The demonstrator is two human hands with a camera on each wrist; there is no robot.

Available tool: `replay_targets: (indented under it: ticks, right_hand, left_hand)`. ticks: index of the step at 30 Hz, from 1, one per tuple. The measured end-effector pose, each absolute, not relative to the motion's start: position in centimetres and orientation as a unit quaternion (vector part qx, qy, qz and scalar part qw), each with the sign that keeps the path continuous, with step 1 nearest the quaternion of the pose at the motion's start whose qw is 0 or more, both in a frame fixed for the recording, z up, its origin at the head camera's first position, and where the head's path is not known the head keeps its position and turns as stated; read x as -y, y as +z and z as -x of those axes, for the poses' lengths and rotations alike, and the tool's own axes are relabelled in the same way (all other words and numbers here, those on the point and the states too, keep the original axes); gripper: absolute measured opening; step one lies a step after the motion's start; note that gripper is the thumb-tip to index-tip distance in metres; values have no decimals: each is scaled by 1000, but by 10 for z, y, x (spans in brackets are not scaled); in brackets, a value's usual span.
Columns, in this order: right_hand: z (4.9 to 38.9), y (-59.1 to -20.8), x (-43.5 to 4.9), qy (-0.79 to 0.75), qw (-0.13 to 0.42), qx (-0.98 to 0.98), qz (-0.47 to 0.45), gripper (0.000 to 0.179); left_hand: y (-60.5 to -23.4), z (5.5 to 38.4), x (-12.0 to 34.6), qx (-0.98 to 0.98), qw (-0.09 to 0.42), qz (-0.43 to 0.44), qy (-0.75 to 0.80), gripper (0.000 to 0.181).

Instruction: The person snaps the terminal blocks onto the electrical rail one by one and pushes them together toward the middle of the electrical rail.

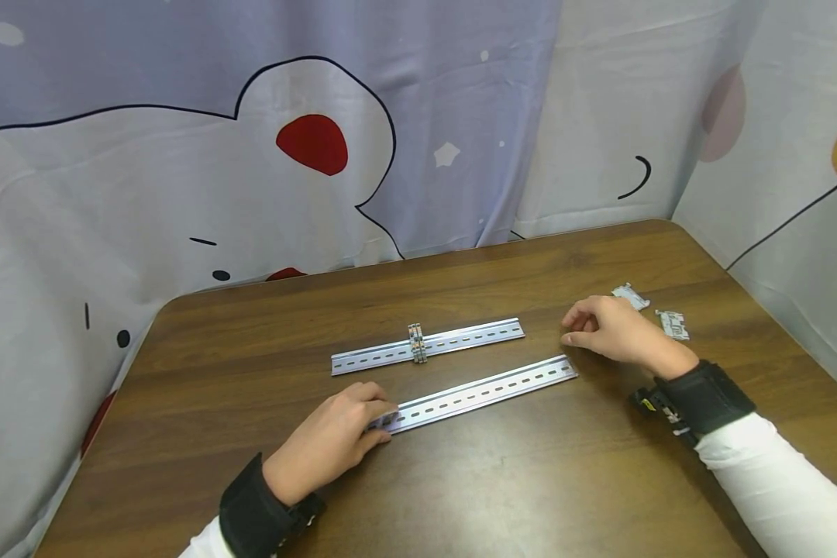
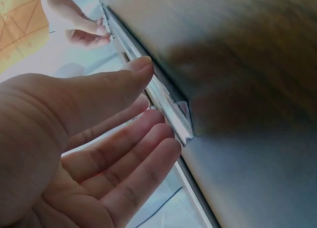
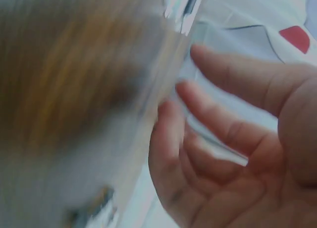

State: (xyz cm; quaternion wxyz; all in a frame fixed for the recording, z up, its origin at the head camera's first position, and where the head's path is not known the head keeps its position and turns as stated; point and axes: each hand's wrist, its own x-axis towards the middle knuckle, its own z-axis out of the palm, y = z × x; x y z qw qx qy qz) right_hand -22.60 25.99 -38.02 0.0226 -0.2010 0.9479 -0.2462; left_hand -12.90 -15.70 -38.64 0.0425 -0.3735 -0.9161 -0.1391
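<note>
My left hand (image 1: 338, 434) pinches the left end of the nearer slotted metal DIN rail (image 1: 488, 394), thumb on the near side and fingers on the far side. In the left wrist view the rail's end profile (image 2: 182, 124) sticks out past the fingertips. The right hand (image 1: 614, 332) hovers just beyond the rail's right end, fingers loosely bent, with nothing between them. Behind lies a second, shorter-looking DIN rail (image 1: 474, 336), bearing a few narrow terminal blocks (image 1: 417, 343) near its middle. Two flat grey terminal blocks, one farther (image 1: 631, 296) and one nearer (image 1: 673, 325), lie beside the right wrist.
Both rails rest on a brown wooden table (image 1: 251, 341) with rounded far corners. A printed curtain (image 1: 453, 101) hangs along its back and sides. Black camera straps circle both wrists, such as the right wrist strap (image 1: 711, 395).
</note>
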Motion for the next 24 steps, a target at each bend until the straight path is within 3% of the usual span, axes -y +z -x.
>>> replay_targets:
  ticks: [4,10,24]
  right_hand:
    - [228,-378,-269,-185,-27,-971,149,36]
    - [230,-380,-286,-112,-16,-988,106,53]
    - [234,-380,-291,-139,-43,-983,116,35]
  left_hand:
    - [-388,129,157,917,44,374,-135,28]
    - [-389,128,158,918,40,368,-141,27]
    - [-392,130,158,921,36,356,-156,31]
